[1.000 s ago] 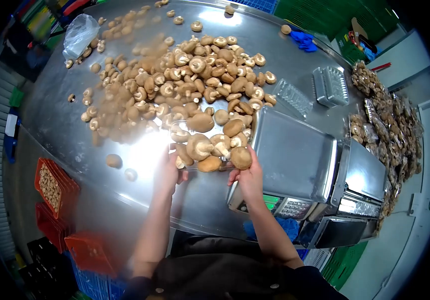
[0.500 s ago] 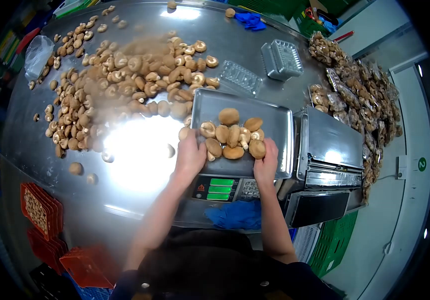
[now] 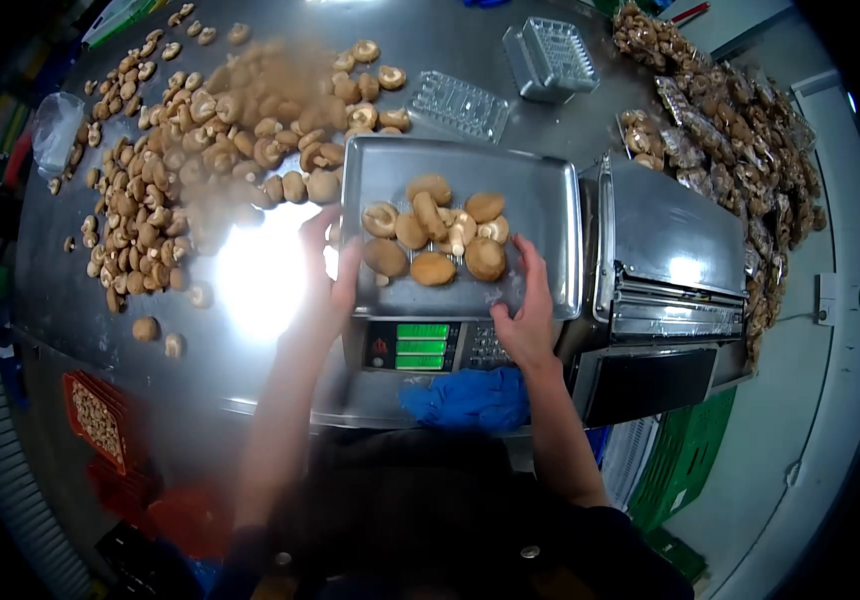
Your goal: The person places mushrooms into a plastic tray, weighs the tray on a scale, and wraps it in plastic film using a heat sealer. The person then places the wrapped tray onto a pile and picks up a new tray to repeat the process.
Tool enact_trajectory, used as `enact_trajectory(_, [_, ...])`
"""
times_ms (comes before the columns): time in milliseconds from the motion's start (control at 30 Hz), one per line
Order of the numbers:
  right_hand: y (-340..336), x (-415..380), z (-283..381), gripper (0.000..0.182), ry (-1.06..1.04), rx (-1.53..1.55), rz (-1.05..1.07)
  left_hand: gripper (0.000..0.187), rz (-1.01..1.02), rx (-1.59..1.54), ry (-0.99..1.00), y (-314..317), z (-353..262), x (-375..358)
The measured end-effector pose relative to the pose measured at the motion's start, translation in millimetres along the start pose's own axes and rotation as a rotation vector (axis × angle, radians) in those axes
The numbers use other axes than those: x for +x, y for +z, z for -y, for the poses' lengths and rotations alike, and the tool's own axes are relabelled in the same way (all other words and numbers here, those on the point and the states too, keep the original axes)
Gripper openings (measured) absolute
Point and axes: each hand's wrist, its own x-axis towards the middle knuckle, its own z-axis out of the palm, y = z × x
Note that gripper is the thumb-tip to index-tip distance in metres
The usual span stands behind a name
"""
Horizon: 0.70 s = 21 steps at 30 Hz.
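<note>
A metal weighing tray [image 3: 550, 200] sits on a digital scale with a green-lit display [image 3: 422, 346]. On the tray lies a cluster of brown mushrooms [image 3: 433, 268], some caps up and some stems up; ridges of clear plastic show between them. My left hand [image 3: 325, 280] is at the tray's left edge, thumb and fingers apart, slightly blurred. Over the tray's front right part is my right hand [image 3: 528, 318], its fingers spread and apart from the nearest mushroom. Left of the tray spreads a large heap of loose mushrooms [image 3: 140, 195].
Clear plastic punnets [image 3: 555, 60] stand behind the tray, with another punnet [image 3: 460, 105] nearer. A metal wrapping machine [image 3: 670, 235] is at the right, beyond it many packed mushrooms [image 3: 740, 130]. A blue cloth [image 3: 465, 400] lies before the scale. Red crates [image 3: 100, 420] are lower left.
Both hands have let go of the mushroom cluster and moved outward from it, fingers opening. The cluster now rests on the tray. The whole view has shifted slightly.
</note>
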Motion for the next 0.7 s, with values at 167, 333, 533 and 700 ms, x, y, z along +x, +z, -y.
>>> enact_trajectory(167, [5.6, 15.9, -5.4, 0.061, -0.141, 0.08, -0.163, 0.056, 0.203, -0.038, 0.251, 14.8, -14.8, 30.6])
enact_trajectory(333, [31.5, 48.1, -11.6, 0.06, -0.242, -0.237, -0.231, 0.064, 0.283, 0.21, 0.395, 55.5, -11.7, 44.5])
enact_trajectory(533, [51.4, 52.6, -5.3, 0.051, -0.21, -0.007, -0.148, 0.062, 0.33, 0.144, 0.294, 56.7, -19.0, 43.1])
enact_trajectory(700, [39.1, 46.9, -17.0, 0.051, -0.215, -0.212, -0.047, 0.058, 0.29, 0.225, 0.287, 60.1, -15.9, 40.3])
